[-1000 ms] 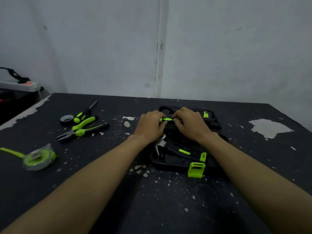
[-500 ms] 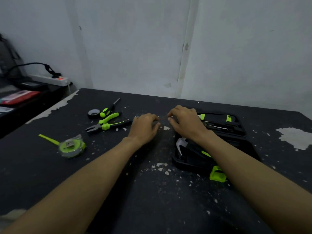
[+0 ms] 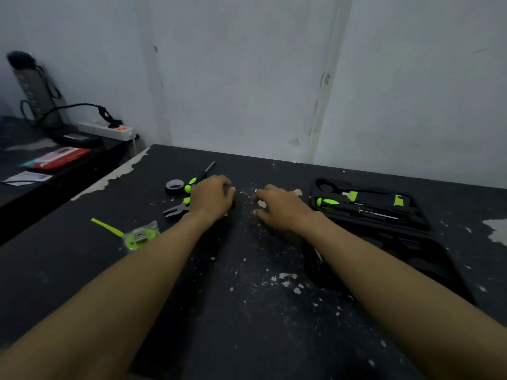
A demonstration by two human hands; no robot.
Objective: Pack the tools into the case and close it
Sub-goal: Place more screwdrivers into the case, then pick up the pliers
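Observation:
The black tool case (image 3: 424,224) lies open at the right; a green-handled screwdriver (image 3: 329,202) and other tools sit in its far half. My right forearm hides most of its near half. The green-and-black pliers (image 3: 174,211) lie on the table at the left, jaws showing. My left hand (image 3: 211,198) covers their handles with its fingers curled over them. A screwdriver (image 3: 205,171), a black tape roll (image 3: 174,185) and a green tape measure (image 3: 140,237) lie close by. Between the pliers and the case, my right hand (image 3: 279,208) hangs low over the table, loosely curled and holding nothing.
The black table (image 3: 247,311) is strewn with white paint flakes. A lower side surface at the left holds a white power strip (image 3: 107,130), cables and a red packet (image 3: 60,157). A pale wall stands right behind the table.
Both hands left the case and moved left. My left hand came onto the pliers' handles, and my right hand stopped over the table. The view turned left.

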